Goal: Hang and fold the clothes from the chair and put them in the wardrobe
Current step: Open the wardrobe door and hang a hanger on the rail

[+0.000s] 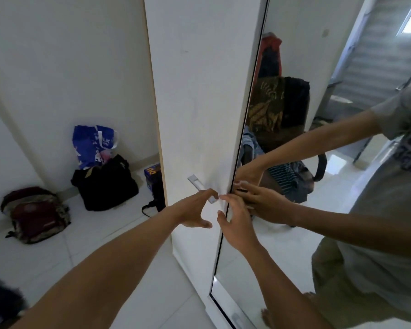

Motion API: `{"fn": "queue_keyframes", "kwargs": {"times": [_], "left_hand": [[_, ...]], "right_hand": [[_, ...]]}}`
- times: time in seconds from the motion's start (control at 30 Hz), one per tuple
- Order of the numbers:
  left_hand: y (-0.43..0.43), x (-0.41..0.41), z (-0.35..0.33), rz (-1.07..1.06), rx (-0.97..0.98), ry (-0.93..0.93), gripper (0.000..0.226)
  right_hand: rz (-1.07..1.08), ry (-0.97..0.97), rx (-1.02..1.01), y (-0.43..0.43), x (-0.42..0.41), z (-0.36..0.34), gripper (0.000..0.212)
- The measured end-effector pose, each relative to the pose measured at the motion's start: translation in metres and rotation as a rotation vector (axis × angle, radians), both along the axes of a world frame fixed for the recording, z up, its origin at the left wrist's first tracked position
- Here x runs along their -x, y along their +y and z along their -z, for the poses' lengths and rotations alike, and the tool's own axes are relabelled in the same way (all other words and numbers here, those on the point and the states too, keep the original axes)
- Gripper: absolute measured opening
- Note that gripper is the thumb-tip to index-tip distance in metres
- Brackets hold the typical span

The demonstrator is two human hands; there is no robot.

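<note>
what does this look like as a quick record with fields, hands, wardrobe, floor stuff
left hand: open, fingertips at the lower end of the silver bar handle on the white wardrobe door
right hand: fingers at the edge of the mirrored wardrobe door; grip unclear
clothes: piled on the chair, seen only in the mirror
floor, left of wardrobe: maroon backpack, black fabric bag, blue plastic bag, blue cardboard box
wardrobe interior: not in view
</note>
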State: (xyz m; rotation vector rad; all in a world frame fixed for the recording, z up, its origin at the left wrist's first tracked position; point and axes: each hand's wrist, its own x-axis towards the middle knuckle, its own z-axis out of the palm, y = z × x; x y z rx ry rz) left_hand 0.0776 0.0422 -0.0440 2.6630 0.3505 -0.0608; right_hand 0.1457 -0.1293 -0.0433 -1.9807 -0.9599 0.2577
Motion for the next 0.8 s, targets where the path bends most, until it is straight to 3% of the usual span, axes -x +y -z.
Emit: {"fn": "queue_keyframes", "kwargs": {"times": [0.13,0.3,0.5,0.67,0.8], "left_hand": [[0.003,0.000,-0.002,0.019,-0.024,0.010,0.090],[0.010,0.028,0.000,-0.002,-0.001,-0.038,0.082],[0.010,0.080,0.011,-0.162,-0.048,-0.171,0.091],[0.017,0.122,0.006,-0.334,-0.154,-0.304,0.099],[0.027,0.161,-0.009,-0.374,-0.345,-0.391,0.110]], "right_hand": [[0.050,0.082,-0.121,0.005,0.005,0.004,0.044],[0.018,0.105,-0.196,0.013,0.009,0.009,0.036],[-0.090,0.082,-0.263,0.031,0.023,0.005,0.030],[-0.227,0.114,-0.237,0.067,0.041,0.006,0.032],[-0.425,0.182,-0.237,0.104,0.064,-0.006,0.034]]}}
